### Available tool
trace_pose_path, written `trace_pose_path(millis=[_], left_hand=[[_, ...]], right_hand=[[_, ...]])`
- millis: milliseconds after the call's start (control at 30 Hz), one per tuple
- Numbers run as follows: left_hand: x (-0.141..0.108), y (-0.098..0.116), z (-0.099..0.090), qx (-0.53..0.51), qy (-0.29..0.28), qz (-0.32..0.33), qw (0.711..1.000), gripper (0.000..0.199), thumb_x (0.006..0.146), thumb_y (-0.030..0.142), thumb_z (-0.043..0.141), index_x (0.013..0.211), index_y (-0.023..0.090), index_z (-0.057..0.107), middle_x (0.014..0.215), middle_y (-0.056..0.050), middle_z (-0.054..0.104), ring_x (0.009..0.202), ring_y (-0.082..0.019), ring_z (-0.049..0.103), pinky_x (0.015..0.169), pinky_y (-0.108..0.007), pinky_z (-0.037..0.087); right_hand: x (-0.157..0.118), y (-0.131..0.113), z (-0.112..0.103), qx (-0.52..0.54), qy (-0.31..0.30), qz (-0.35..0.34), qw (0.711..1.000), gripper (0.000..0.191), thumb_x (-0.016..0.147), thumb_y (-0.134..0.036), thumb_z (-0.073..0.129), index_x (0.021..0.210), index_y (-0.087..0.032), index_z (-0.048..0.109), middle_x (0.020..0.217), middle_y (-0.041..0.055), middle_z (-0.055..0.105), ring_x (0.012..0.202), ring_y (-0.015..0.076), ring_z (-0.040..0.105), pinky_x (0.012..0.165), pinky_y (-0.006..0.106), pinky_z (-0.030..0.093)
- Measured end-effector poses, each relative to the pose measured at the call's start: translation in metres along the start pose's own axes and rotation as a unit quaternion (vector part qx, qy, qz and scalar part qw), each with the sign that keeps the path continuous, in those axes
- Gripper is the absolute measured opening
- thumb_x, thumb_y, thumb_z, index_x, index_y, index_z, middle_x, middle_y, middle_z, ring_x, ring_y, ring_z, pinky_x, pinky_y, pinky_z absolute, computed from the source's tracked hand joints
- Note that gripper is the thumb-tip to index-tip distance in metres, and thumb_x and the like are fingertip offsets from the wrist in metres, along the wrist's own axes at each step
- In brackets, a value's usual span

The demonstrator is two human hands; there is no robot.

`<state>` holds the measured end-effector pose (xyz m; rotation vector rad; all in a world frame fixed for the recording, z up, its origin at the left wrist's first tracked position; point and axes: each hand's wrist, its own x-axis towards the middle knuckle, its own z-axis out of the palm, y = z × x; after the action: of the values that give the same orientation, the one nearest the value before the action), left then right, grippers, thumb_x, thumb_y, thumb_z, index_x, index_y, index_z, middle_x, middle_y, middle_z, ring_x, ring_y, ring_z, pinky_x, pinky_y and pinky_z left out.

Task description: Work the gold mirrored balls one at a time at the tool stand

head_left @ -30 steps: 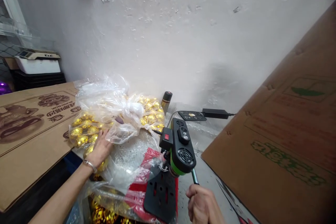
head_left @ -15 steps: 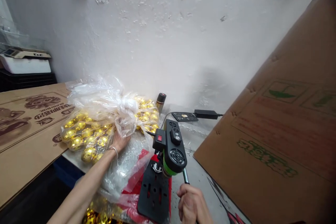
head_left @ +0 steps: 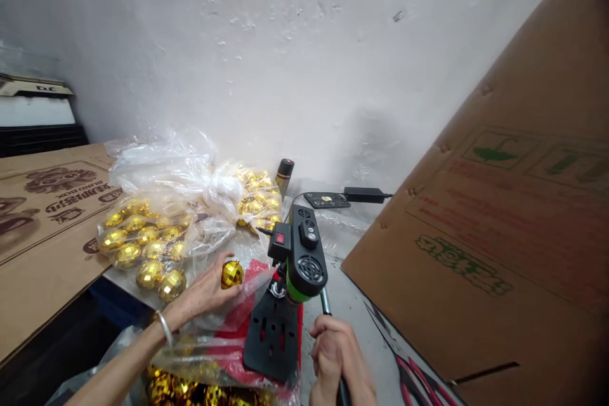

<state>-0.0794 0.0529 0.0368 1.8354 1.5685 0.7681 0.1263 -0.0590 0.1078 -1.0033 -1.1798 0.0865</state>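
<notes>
Pinched between thumb and fingers, one gold faceted ball [head_left: 233, 273] sits in the left hand [head_left: 205, 292], which opens only about as far as the ball is wide, just left of the black press [head_left: 307, 250]. The right hand [head_left: 340, 352] is curled fully round the press's single lever [head_left: 325, 300], on the near right side of the press.

Under the press head lies one slotted base plate [head_left: 271, 346], with red material [head_left: 233, 323] showing beneath it. Gold balls lie in three batches: one left of the press [head_left: 150, 244], well over a dozen under clear plastic; one behind and left of it [head_left: 259, 196]; one at its near left [head_left: 183, 387]. The last two are too crowded to count.

Behind the press stand one dark-capped bottle [head_left: 284, 177], one flat black pad [head_left: 327, 200] and one black adapter [head_left: 366, 195]. Two cardboard boxes flank the press, left [head_left: 61, 209] and right [head_left: 480, 216]. Red-handled tools [head_left: 413, 366] lie at its near right, number unclear.
</notes>
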Motion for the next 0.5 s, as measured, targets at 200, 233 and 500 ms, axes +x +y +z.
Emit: trace_pose_path(millis=[200, 233, 500], left_hand=[[-0.04, 0.019, 0.01, -0.086, -0.025, 0.025, 0.996, 0.044, 0.08, 0.048, 0.067, 0.118, 0.025, 0.061, 0.118, -0.008, 0.074, 0.106, -0.03, 0.072, 0.1, -0.044, 0.059], [-0.043, 0.02, 0.014, -0.099, -0.027, 0.033, 0.994, 0.044, 0.081, 0.047, 0.067, 0.118, 0.024, 0.062, 0.12, -0.009, 0.073, 0.11, -0.03, 0.071, 0.103, -0.045, 0.057], [-0.049, 0.027, 0.059, -0.141, -0.078, 0.04, 0.986, 0.06, 0.08, 0.036, 0.078, 0.136, 0.026, 0.058, 0.128, -0.007, 0.075, 0.115, -0.031, 0.072, 0.104, -0.046, 0.057]], right_hand=[[0.007, 0.022, -0.015, -0.017, -0.082, -0.122, 0.989, 0.03, 0.105, -0.007, 0.047, 0.08, -0.021, 0.056, 0.073, -0.0019, 0.056, 0.06, 0.0092, 0.056, 0.05, 0.022, 0.038], [0.008, 0.022, -0.017, -0.022, -0.088, -0.123, 0.988, 0.03, 0.104, -0.006, 0.046, 0.081, -0.021, 0.056, 0.073, -0.0017, 0.056, 0.061, 0.0095, 0.056, 0.05, 0.022, 0.038], [0.011, 0.016, -0.02, -0.028, -0.106, -0.132, 0.985, 0.028, 0.104, -0.006, 0.044, 0.083, -0.022, 0.052, 0.075, -0.003, 0.055, 0.067, 0.009, 0.058, 0.06, 0.021, 0.045]])
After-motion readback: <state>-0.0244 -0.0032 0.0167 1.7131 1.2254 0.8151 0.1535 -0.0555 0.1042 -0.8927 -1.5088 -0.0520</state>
